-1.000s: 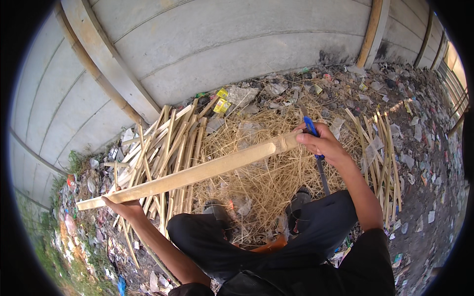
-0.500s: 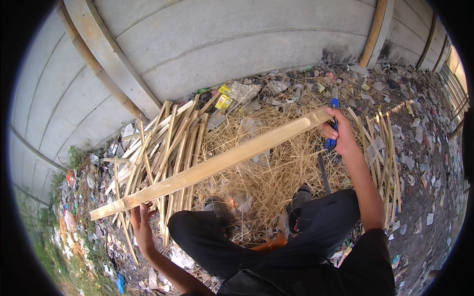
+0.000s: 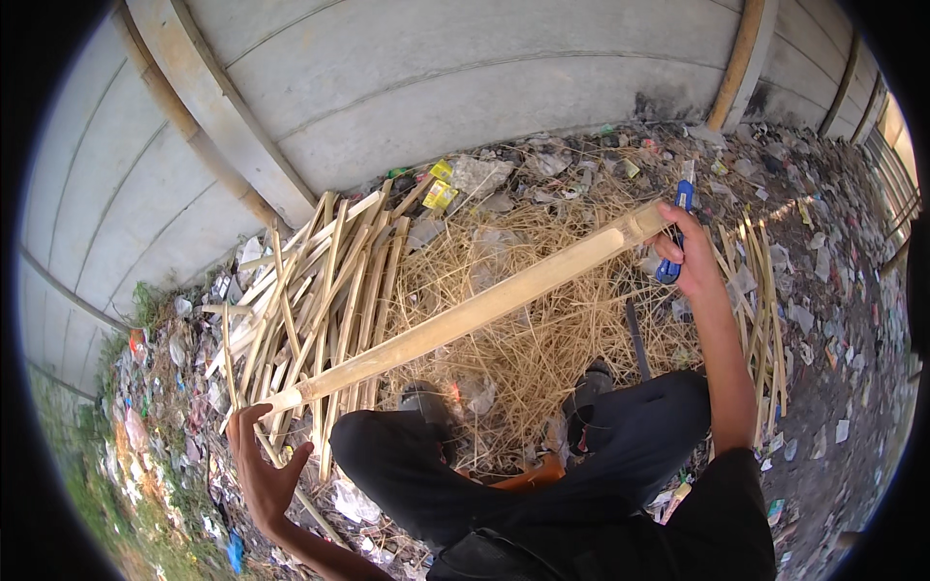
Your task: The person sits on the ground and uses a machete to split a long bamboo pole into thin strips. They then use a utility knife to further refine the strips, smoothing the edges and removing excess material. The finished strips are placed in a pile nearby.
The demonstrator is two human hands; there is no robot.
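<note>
A long split bamboo strip slants across in front of me, its right end higher and farther off. My right hand grips that end and also holds a blue utility knife, blade end pointing away. My left hand is at the strip's lower left end, thumb spread well away from the fingers. Its fingertips are at the tip of the strip, seeming to touch it without wrapping round it. Below the strip lies a mat of thin bamboo shavings, between and beyond my feet.
A heap of split bamboo pieces lies to the left, and thinner strips lie at the right. A dark flat blade-like piece rests by my right knee. Litter covers the ground up to a concrete panel wall.
The strip has shifted right and slightly away with my right hand and the knife. My left hand has moved from under the strip to its left tip, and its thumb has spread.
</note>
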